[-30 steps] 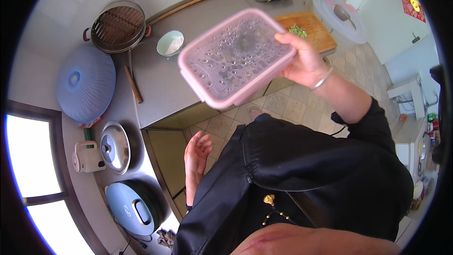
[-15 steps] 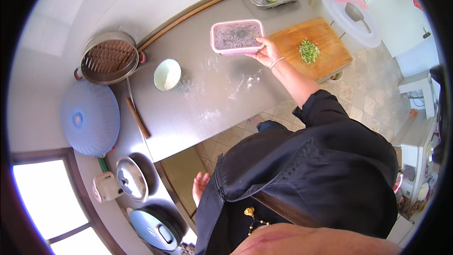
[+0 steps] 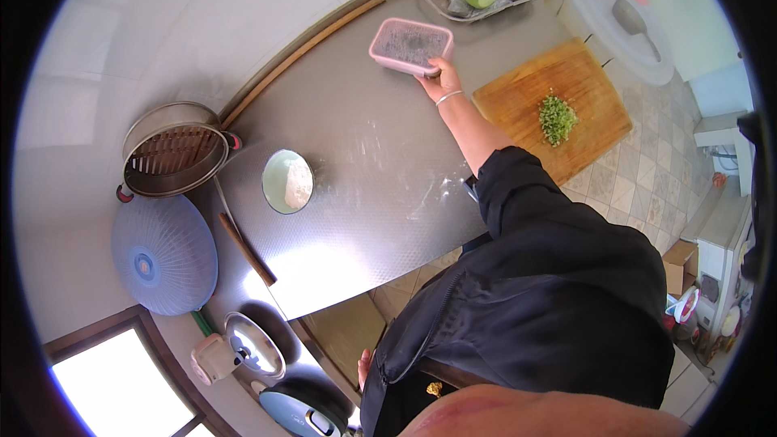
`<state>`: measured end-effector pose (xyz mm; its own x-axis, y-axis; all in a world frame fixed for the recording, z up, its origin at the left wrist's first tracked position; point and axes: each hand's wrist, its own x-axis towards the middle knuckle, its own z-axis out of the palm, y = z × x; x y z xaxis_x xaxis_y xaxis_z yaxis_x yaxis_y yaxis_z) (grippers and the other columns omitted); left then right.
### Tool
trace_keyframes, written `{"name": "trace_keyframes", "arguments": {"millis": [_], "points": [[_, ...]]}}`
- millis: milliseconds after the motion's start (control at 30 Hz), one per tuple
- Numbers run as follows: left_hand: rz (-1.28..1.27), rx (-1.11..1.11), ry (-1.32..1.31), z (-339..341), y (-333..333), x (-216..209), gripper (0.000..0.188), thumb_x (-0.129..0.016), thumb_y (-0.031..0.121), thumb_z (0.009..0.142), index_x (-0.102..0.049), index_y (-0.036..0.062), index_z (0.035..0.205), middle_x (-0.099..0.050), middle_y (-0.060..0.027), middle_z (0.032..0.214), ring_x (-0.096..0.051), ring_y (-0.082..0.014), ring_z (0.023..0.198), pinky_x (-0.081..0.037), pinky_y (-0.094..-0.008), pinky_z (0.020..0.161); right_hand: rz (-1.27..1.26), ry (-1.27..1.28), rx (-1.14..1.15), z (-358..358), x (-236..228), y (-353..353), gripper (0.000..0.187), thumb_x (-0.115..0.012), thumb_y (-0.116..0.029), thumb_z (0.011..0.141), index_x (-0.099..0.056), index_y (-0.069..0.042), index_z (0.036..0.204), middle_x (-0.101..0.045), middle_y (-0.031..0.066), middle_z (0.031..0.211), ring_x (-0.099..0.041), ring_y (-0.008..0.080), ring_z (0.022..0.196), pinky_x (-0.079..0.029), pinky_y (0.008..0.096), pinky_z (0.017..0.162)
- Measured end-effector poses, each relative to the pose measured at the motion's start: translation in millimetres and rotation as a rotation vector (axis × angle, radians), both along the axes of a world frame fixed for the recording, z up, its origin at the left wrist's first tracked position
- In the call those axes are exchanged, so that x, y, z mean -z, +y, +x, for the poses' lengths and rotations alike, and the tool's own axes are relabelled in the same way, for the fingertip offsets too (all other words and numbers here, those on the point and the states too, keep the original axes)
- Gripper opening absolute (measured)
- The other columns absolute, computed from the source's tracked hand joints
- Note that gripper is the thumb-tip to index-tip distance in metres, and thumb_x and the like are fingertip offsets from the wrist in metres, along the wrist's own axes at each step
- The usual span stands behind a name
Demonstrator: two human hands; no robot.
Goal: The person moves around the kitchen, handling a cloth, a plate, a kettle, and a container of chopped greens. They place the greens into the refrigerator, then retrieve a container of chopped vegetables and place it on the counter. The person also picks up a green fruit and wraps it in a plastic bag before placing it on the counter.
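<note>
My right hand (image 3: 441,81) grips the near right corner of a pink rectangular food container (image 3: 411,44) over the far part of the steel counter. Its top looks clear and speckled with droplets, so I cannot make out the contents. Low beside my dark jacket is my left hand (image 3: 364,368), holding nothing that I can see. Its fingers look loosely extended, partly covered by the jacket. Left of centre on the counter (image 3: 356,218) stands a pale green bowl (image 3: 287,182) with white flour in it. Chopped green pieces (image 3: 557,119) lie on a wooden cutting board (image 3: 599,85) to the right.
A tray (image 3: 437,8) with a peeled green vegetable and red peppers stands at the back. Left are a metal steamer (image 3: 174,150), a blue domed cover (image 3: 166,255), a pot lid (image 3: 255,345) and a rolling pin (image 3: 247,249). A lidded plastic bin (image 3: 619,24) stands beyond the board.
My right hand has moved the pink container farther back, toward the tray. My left hand has drawn in closer to the jacket and shows less. The whole view has shifted and turned.
</note>
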<state>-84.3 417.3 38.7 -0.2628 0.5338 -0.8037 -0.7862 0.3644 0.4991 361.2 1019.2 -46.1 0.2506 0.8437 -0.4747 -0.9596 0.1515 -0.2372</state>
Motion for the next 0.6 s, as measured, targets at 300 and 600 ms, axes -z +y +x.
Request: {"name": "trace_keyframes", "arguments": {"millis": [300, 600], "points": [[-0.042, -0.004, 0.011, -1, 4, -16, 0.043, -0.048, 0.036, 0.093, -0.048, 0.0053, 0.122, -0.055, -0.0208, 0.117, -0.055, -0.034, 0.106, -0.044, -0.0471, 0.093, -0.026, 0.02, 0.157, -13, 21, 38, 0.055, -0.062, 0.001, 0.067, -0.043, -0.015, 0.116, -0.049, 0.0077, 0.113, -0.047, 0.0287, 0.107, -0.038, 0.0511, 0.093], [-0.065, 0.003, 0.013, 9, 24, -8, 0.042, -0.048, 0.036, 0.093, -0.048, 0.0051, 0.122, -0.055, -0.0202, 0.117, -0.055, -0.0332, 0.105, -0.044, -0.0462, 0.092, -0.244, -0.207, -0.115, -9, 22, 59, 0.065, -0.072, -0.009, 0.066, -0.04, -0.021, 0.121, -0.047, 0.001, 0.119, -0.044, 0.0226, 0.111, -0.036, 0.0481, 0.095]]}}
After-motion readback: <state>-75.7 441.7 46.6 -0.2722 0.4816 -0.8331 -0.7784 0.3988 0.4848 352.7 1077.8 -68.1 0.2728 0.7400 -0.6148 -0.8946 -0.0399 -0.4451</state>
